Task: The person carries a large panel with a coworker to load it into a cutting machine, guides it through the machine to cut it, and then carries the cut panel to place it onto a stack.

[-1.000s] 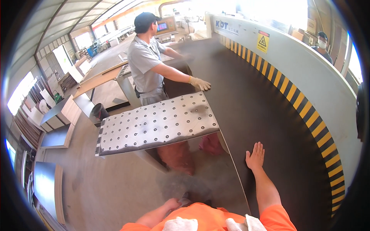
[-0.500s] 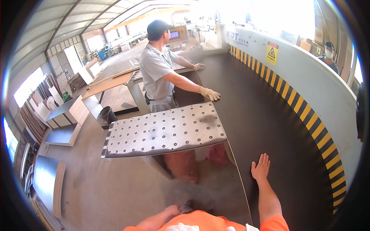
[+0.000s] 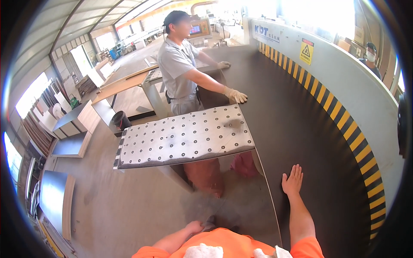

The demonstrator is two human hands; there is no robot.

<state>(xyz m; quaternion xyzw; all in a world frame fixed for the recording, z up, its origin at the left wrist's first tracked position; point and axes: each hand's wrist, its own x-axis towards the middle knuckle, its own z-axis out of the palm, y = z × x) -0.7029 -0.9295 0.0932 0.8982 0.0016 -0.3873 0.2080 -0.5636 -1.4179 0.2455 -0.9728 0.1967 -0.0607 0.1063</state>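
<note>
My right hand [image 3: 293,180] lies flat on a large dark panel surface [image 3: 316,163], fingers extended, beside its pale left edge. My left hand [image 3: 194,227] is low by my body, fingers curled; what it holds, if anything, is hidden. A co-worker in grey shirt and cap [image 3: 176,73] stands ahead, one gloved hand [image 3: 236,95] on the panel's edge and the other gloved hand [image 3: 223,65] farther along it. A perforated metal support table [image 3: 185,133] projects left from the panel.
A pale machine beam [image 3: 335,86] with yellow-black stripes runs along the right, a masked person [image 3: 371,60] behind it. A screen console [image 3: 198,29], wooden bench [image 3: 120,84], black bucket [image 3: 120,121] and stacked boards [image 3: 56,200] stand around on the concrete floor.
The view has shifted slightly. The co-worker's head has turned further rightward, and their far hand, blurred a second ago, rests at the panel's edge. My right hand stays flat on the panel.
</note>
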